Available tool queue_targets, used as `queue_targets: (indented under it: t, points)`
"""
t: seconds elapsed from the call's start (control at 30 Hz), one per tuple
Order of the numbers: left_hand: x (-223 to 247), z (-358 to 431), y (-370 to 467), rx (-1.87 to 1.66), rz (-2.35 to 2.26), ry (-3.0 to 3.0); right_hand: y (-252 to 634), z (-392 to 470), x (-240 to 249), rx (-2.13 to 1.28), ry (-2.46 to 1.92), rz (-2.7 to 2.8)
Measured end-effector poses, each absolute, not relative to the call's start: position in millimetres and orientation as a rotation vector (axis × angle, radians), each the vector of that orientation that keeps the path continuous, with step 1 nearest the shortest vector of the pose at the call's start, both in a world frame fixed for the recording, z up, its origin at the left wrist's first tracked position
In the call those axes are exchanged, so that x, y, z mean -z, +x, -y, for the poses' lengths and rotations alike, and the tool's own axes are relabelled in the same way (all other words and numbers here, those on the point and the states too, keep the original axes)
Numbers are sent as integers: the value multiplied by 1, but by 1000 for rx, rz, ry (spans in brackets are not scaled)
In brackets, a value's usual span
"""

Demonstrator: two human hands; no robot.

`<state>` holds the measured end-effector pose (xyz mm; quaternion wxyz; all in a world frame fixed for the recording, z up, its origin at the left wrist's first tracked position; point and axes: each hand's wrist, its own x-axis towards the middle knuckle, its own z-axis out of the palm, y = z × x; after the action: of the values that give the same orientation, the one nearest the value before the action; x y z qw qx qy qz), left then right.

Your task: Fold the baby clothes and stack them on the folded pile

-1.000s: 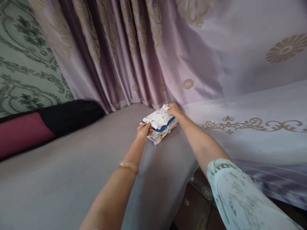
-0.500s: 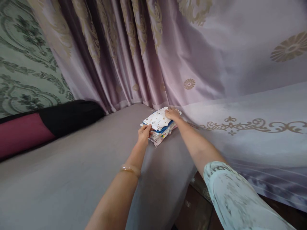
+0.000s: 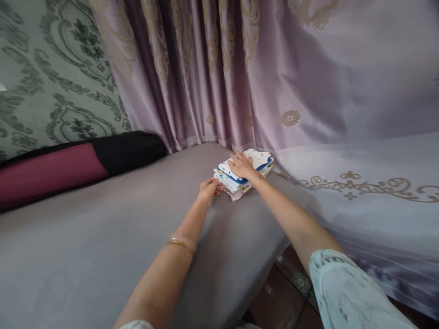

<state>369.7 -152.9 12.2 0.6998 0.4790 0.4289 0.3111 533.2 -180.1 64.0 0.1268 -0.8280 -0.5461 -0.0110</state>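
A stack of folded cloths lies on the grey bedding near the far corner. Its top piece is white with small printed marks, and a blue layer shows beneath it, above several pale patterned layers. My right hand rests on the top cloth, fingers spread and palm down. Beside the left edge of the stack is my left hand, its fingers loosely bent and slightly apart, fingertips at the lower layers. Whether they touch the fabric is hard to make out. A pale bangle circles my left forearm.
A long black and dark-pink bolster lies along the green patterned wall. Lilac curtains with gold motifs hang right behind the stack. The grey bedding drops at its right edge to a dark tiled floor.
My right hand has shifted from the far right end of the top cloth to its nearer left part and spread flat. My left hand has let go of the top cloth's corner. The view has turned left.
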Motion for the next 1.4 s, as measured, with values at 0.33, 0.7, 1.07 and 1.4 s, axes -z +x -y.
queue_targets:
  t: [0.33,0.7,1.07,1.4]
  points:
    - [-3,132,271,-680,-1122,1135,530,173,-41,193,-2435,1698]
    - [-6,106,132,-648,-1389,1364,509,156,-42,442,-2233,1647]
    - [-18,88,58,-721,-1639,1254,268,115,17,-194,-1745,2234]
    - [-43,102,-186,-1049,-2536,1091,217,111,46,-57,-1766,2221]
